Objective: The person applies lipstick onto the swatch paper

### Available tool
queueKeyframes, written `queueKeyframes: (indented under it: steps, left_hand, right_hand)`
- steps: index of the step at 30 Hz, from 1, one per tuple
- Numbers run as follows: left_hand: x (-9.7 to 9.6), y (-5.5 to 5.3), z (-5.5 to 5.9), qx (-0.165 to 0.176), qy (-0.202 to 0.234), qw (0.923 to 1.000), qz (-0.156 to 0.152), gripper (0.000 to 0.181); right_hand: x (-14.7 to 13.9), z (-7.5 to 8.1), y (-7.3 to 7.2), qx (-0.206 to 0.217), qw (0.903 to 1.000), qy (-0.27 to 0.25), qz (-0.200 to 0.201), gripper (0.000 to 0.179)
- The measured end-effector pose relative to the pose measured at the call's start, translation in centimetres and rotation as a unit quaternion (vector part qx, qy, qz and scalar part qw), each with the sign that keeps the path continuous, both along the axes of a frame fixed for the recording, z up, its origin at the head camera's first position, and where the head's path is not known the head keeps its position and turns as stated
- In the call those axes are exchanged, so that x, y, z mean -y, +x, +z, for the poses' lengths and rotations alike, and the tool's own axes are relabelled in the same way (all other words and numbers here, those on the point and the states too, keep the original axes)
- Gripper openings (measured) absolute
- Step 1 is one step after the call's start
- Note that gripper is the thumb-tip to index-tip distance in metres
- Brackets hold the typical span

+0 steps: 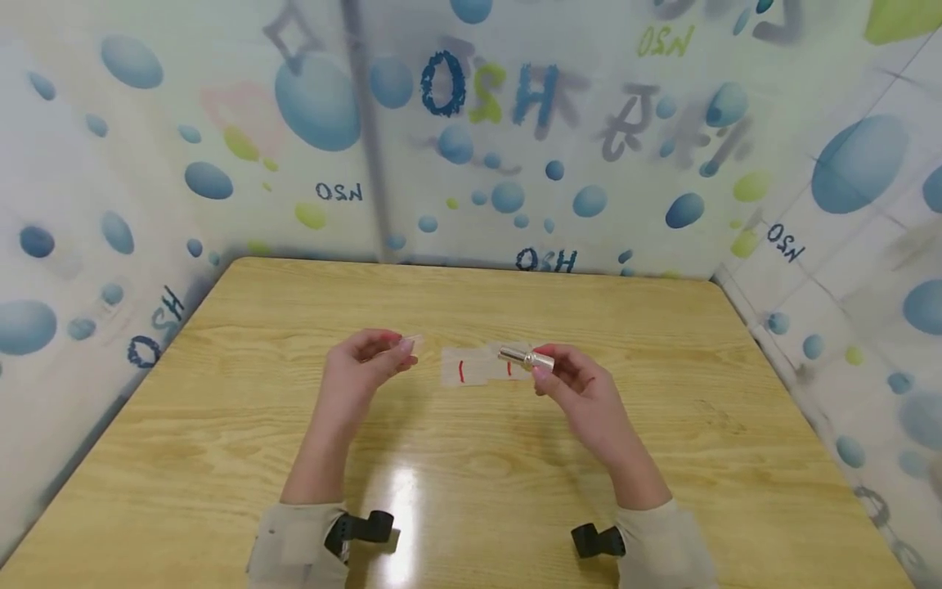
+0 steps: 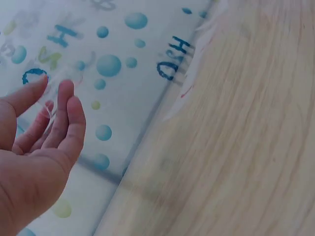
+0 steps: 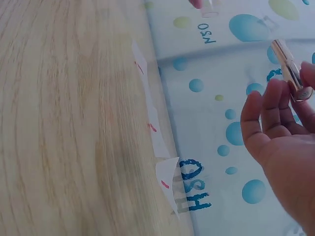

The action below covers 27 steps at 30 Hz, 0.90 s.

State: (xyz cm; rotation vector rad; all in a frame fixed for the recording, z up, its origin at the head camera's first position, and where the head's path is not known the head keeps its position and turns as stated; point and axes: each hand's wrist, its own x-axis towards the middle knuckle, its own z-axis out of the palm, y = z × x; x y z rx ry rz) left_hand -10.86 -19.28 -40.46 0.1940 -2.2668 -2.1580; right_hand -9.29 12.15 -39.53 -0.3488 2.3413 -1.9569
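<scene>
In the head view my left hand [image 1: 365, 364] pinches a small clear piece [image 1: 415, 337] that looks like a transparent cap, between thumb and fingertips above the table. Its end also shows at the top of the right wrist view as a clear cap [image 3: 210, 9]. My right hand [image 1: 585, 397] holds a shiny metallic lipstick tube [image 1: 517, 355] by one end, its other end pointing left toward my left hand. The tube [image 3: 289, 69] looks rose-gold in the right wrist view, tilted between thumb and fingers.
Pale paper strips [image 1: 474, 377] with short red strokes lie on the wooden table [image 1: 471, 458], between and below my hands. One of them [image 3: 166, 172] has a lifted edge. Patterned walls [image 1: 471, 188] with blue bubbles and lettering enclose the table's back and sides.
</scene>
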Motion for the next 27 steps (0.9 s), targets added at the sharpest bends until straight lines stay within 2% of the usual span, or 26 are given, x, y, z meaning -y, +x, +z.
queueKeyframes:
  steps: [4, 8, 13, 20, 27]
  left_hand:
    - [-0.5, 0.0, 0.2, -0.003, 0.061, 0.9977, -0.030, 0.039]
    - [-1.1, -0.1, 0.5, -0.021, 0.084, 0.9949, -0.052, 0.036]
    - [-2.2, 0.0, 0.9, -0.032, 0.080, 0.9933, -0.077, 0.039]
    - [-3.3, 0.6, 1.9, -0.050, 0.064, 0.9937, -0.077, 0.040]
    - [-4.4, 1.2, 2.7, -0.079, 0.052, 0.9918, -0.086, 0.036]
  right_hand:
    - [0.0, 0.3, -0.3, 0.013, 0.9997, -0.017, -0.016, 0.030]
    - [0.4, 0.8, -0.7, 0.025, 0.9986, -0.039, -0.025, 0.032]
    - [0.8, 1.1, -1.0, 0.034, 0.9969, -0.059, -0.039, 0.031]
    - [1.3, 1.0, -0.8, 0.020, 0.9936, -0.105, -0.038, 0.030]
    - [1.8, 1.0, -0.3, 0.006, 0.9939, -0.107, -0.025, 0.031]
